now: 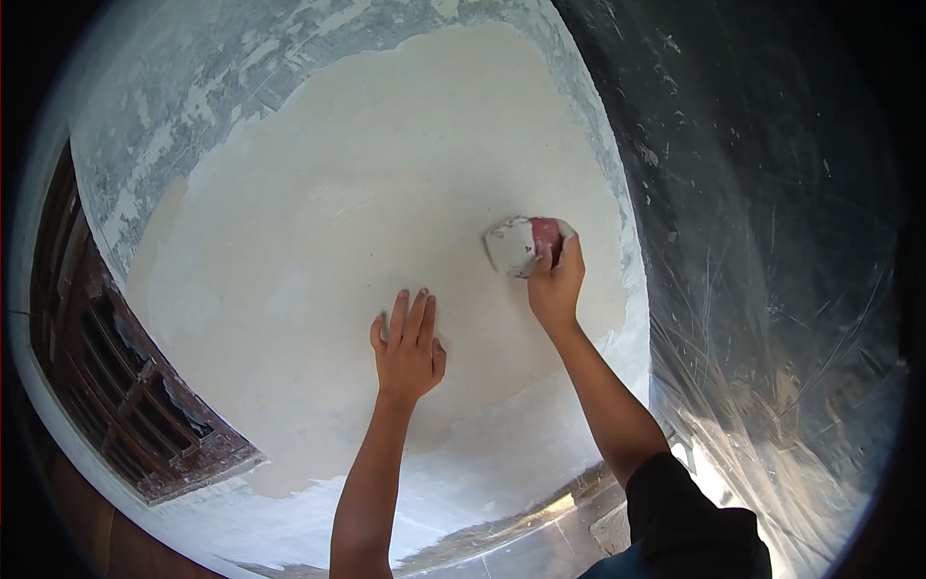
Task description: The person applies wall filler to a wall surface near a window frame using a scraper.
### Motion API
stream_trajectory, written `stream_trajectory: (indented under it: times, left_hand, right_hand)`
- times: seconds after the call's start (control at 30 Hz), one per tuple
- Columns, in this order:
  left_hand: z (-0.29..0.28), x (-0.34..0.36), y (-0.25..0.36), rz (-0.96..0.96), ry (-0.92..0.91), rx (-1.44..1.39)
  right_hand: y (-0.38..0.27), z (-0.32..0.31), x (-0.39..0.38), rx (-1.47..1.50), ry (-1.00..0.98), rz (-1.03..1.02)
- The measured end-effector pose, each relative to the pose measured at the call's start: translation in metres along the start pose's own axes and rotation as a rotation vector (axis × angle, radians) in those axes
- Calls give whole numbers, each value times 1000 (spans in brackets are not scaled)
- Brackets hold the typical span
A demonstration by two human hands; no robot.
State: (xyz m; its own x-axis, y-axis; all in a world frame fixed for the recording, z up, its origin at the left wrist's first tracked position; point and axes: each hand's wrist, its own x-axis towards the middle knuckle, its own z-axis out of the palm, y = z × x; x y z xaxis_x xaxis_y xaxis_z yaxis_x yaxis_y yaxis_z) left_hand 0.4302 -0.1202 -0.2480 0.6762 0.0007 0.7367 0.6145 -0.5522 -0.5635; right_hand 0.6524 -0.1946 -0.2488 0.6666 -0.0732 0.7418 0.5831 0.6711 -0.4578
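A pale, cream-coated wall [318,232] fills the middle of the head view. My left hand [409,349] lies flat against it, fingers stretched out and holding nothing. To the upper right, my right hand [558,285] is closed around a red hand-sized piece smeared with white putty [513,247]. Its pale, angular front end points left and rests at or very near the wall surface; its exact kind cannot be made out. The fingers hide part of its red side.
A brown wooden window grille [125,376] is set in the wall at the left. Rough grey-blue patches [203,106] border the coating above. Dark plastic sheeting [762,241] hangs along the right side. Floor tiles [540,550] show below.
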Motion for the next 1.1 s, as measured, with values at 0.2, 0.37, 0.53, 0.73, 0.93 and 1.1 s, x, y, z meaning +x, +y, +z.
stream_trajectory:
  times: [0.2,0.37,0.53,0.73,0.93,1.1]
  left_hand:
    - [-3,4,-1,-5,16,13]
    - [3,6,4,-19,10,-10]
    - [-1,6,5,-18,28,0]
    - [0,4,8,-22,31,-1]
    - [1,3,4,-3,15,19]
    - [7,0,6,-14,14,9]
  right_hand:
    - [15,-3,3,-149,106,85]
    - [0,16,-29,-64,-109,-62]
    - [21,-1,-7,-145,253,112]
    - [5,30,-21,-162,-255,-107]
    - [11,-2,34,-142,261,40]
    - [6,29,-6,-137,-268,-94]
